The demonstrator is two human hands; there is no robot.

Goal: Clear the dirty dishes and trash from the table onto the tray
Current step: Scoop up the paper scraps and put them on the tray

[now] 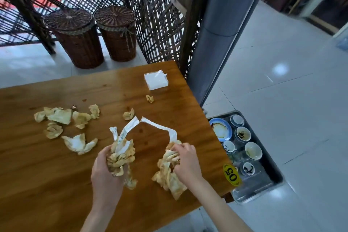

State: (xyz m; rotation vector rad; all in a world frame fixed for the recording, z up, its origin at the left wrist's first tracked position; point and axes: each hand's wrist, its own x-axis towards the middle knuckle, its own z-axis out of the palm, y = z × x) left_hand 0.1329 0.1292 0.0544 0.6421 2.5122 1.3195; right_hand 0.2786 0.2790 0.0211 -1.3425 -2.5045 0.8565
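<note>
Several stained napkins [56, 120] lay loose at the table's [37, 184] left, more scraps mid-table. Nearer us, our left hand [105, 171] was curled round a wad [121, 156] trailing a white strip. Our right hand [185, 162] pinched another wad [167, 171] resting on the wood. We judged this paper light, soft and easily crushed, best bunched in a fist. Right of the table, lower down, stood the tray [271, 167] of dirty cups [243, 133].

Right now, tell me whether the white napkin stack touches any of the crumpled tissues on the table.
Apart. The head view shows bare wooden table between the white napkin stack and the nearest crumpled tissue lying in front of it.
</note>
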